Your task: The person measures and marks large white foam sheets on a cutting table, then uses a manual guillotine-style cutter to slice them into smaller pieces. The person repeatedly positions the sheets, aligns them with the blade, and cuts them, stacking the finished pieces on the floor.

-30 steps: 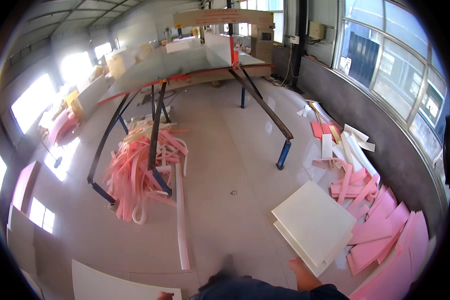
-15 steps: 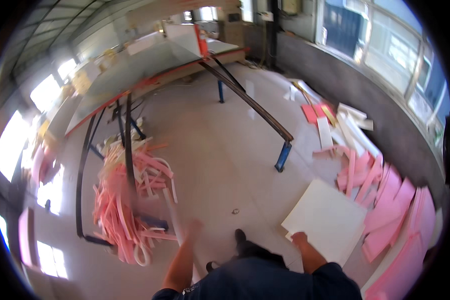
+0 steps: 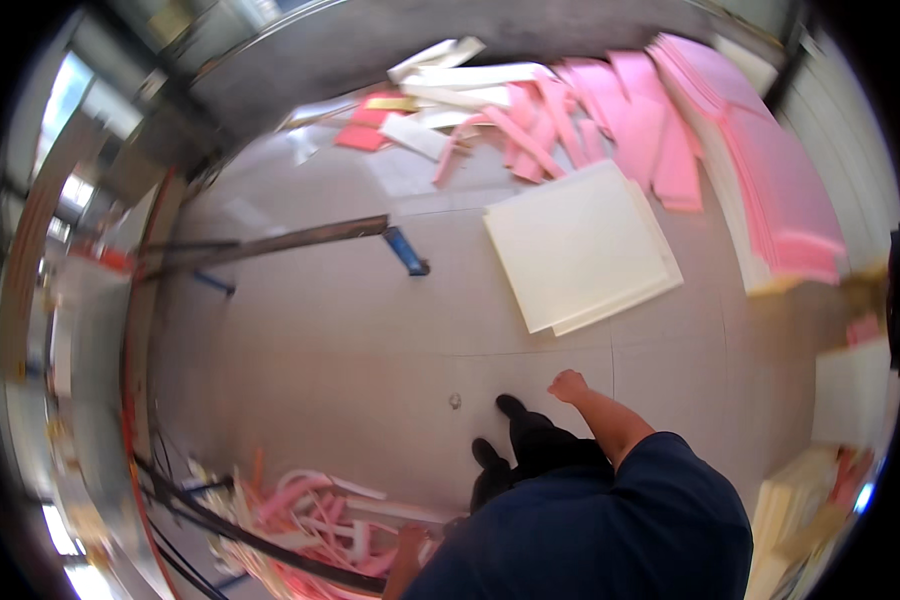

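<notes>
My right hand [image 3: 568,386] hangs in front of my body above the floor, its fingers curled in with nothing showing in them. Beyond it, apart from the hand, cream-coloured foam sheets [image 3: 585,245] lie flat in a small stack, slightly offset from each other. My left hand [image 3: 410,542] is low at my left side, close to a heap of pink and white foam strips [image 3: 320,515]. It is small and blurred, so its fingers and any contact with the strips cannot be made out.
Pink foam sheets [image 3: 760,150] are stacked at the far right, with pink offcuts [image 3: 655,130] beside them. White foam pieces [image 3: 470,85] lie along the wall. A dark metal bar with a blue foot [image 3: 407,252] reaches across the floor from the left. Cream blocks [image 3: 795,510] stand at lower right.
My view has swung to the right, bringing the cream sheets and pink stack ahead of me. My right hand, earlier near the sheets' edge, is now apart from them.
</notes>
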`<state>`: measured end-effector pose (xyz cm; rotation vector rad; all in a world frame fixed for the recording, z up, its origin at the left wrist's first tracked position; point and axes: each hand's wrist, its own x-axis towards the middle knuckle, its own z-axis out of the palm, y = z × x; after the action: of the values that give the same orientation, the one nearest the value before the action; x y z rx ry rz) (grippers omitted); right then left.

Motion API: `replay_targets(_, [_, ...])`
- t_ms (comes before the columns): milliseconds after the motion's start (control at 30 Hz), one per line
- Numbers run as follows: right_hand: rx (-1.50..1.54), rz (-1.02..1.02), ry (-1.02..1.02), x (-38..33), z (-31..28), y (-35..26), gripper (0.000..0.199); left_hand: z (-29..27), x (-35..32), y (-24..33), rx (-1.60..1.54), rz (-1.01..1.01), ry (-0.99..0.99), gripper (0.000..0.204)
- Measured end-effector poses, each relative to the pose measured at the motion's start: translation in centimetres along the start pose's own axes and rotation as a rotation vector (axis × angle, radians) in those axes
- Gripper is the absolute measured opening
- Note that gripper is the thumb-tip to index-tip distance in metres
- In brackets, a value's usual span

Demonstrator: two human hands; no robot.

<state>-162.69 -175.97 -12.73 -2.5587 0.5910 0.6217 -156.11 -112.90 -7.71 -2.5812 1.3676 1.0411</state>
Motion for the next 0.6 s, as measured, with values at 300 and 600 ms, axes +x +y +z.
replay_targets(300, [0.927, 0.973, 0.107, 4.4, 1.9, 9.0, 0.046, -19.9, 11.1, -2.4, -1.143, -0.719, 0.479, 0.016])
replay_targets(600, [1.528, 1.331, 0.509, 28.4, 23.5, 31.3, 0.049, -14.2, 27.9, 8.9, -0.125, -0.015, -0.272, 0.028])
